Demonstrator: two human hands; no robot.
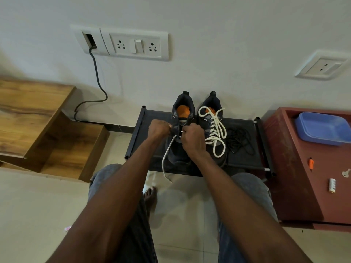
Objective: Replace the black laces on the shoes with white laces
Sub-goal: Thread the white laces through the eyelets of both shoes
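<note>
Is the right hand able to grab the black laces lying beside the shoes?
Probably yes, once it lets go. The black laces lie uncovered on the rack, just past the white-laced shoe. The right hand is busy pinching the white lace.

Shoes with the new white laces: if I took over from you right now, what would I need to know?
Left hand and right hand each pinch the white lace at the left shoe; one end hangs off the black rack.
Right shoe already has its white lace in.
Old black laces lie piled on the rack beside it.
Left to do: finish threading the left shoe.
</note>
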